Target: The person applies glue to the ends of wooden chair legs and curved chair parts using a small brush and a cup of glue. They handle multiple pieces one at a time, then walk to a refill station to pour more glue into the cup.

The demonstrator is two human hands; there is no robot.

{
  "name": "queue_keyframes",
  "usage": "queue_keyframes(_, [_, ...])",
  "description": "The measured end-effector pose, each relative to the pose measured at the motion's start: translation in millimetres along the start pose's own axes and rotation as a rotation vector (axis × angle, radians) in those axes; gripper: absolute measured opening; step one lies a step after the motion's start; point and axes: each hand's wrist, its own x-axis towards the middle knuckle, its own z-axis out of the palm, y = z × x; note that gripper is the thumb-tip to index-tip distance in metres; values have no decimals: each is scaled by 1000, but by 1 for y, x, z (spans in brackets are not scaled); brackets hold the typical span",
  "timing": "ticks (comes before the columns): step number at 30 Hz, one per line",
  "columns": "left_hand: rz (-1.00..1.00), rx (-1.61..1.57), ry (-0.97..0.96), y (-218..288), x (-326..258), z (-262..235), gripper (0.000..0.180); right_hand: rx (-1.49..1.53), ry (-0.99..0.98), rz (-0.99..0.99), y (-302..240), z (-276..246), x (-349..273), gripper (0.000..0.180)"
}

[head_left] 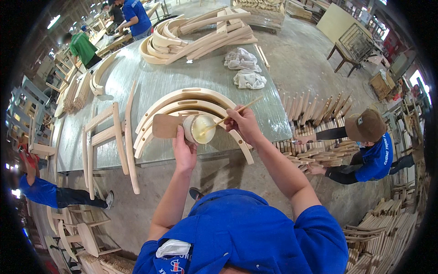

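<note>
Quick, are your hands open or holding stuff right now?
Left hand: holding a cup of pale liquid.
Right hand: closed, holding a thin wooden stick.

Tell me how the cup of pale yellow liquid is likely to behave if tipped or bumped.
The cup probably spills easily if tilted: its mouth is open and liquid shows inside. Bumping the thin wooden stick may jolt it, since the stick's end reaches into the mouth. With the left hand holding it, a light push probably won't topple it.
</note>
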Motion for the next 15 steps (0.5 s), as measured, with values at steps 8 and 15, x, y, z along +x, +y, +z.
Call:
queue_keyframes(8, [-84,-79,-20,-21,21,-9,37,375,83,165,14,-16,-10,11])
queue_keyframes(15, [-165,-108,-36,-56,42,4,37,459,345,345,55,-22,1,17])
